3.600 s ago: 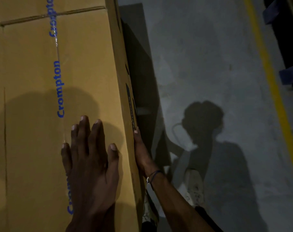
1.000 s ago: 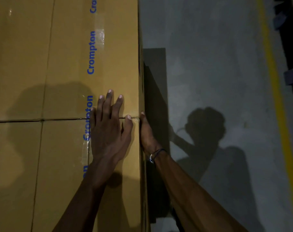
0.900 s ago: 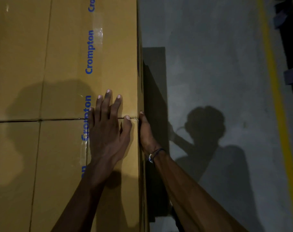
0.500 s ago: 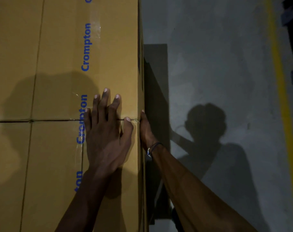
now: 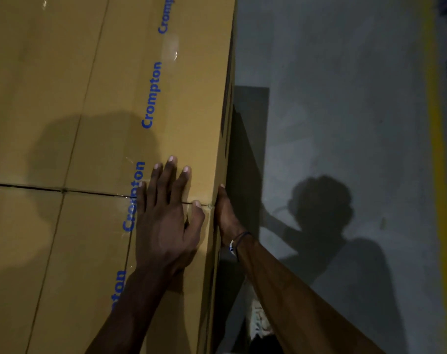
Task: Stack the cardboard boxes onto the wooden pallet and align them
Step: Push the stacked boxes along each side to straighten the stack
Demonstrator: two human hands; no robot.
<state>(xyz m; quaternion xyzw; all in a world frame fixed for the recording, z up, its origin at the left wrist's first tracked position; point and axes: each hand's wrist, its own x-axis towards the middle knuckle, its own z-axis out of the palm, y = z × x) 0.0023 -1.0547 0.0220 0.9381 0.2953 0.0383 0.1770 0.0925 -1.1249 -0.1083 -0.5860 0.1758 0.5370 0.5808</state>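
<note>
While left hand lies flat, fingers spread, across seam between near box and far box, right hand presses stack's right side; fingers there hidden. Push evenly until right edges flush; pallet unseen.

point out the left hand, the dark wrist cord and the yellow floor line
left hand (image 5: 166, 226), head view, on the back of the hand lying flat on the brown cardboard box top
dark wrist cord (image 5: 239, 238), head view, on the strand across the right wrist
yellow floor line (image 5: 439, 175), head view, mid-stripe on the grey floor
</note>
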